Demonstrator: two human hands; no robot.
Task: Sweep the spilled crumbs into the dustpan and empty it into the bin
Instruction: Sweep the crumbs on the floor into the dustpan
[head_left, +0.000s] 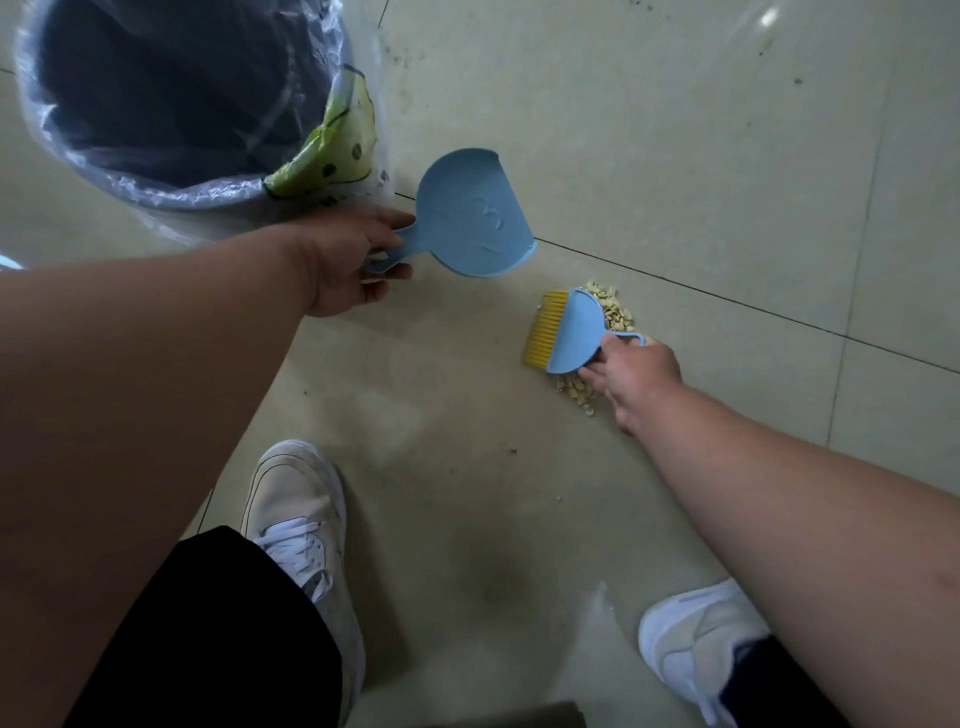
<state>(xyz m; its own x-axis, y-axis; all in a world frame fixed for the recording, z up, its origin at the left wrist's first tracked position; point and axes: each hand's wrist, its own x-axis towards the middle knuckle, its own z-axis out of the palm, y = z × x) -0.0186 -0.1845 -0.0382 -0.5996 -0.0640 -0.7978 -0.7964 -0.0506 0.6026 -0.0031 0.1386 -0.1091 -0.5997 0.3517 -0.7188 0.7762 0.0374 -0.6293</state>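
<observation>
Left hand (345, 260) is gripping the handle of the blue dustpan (470, 213), fingers wrapped around it, thumb on the near side. The pan is extending away from the hand, its open lip pointing toward the crumbs. I cannot tell whether the pan is resting on the floor or being held just above it.

Right hand (631, 376) is clamping the handle of the small blue brush (574, 332), fingers closed around the looped grip. The yellow bristles (543, 330) are pointing off the hand's left side, toward the dustpan, and appear to be touching the tiled floor (675, 156).

Crumbs (613, 312), pale and chunky, are lying in a pile directly beneath and beyond the right hand, partly hidden by the brush head and the knuckles; a few are showing on the near side of the hand. The pile is sitting beside a dark grout line. Dustpan lip and crumbs are apart, with bare tile between them.

Bin (171, 104), lined with a clear plastic bag, is standing beyond the left hand, close to the dustpan handle. A yellow-green wrapper (332, 150) is hanging at its rim.

Two pale sneakers (296, 519) are standing on the floor nearer than both hands.
</observation>
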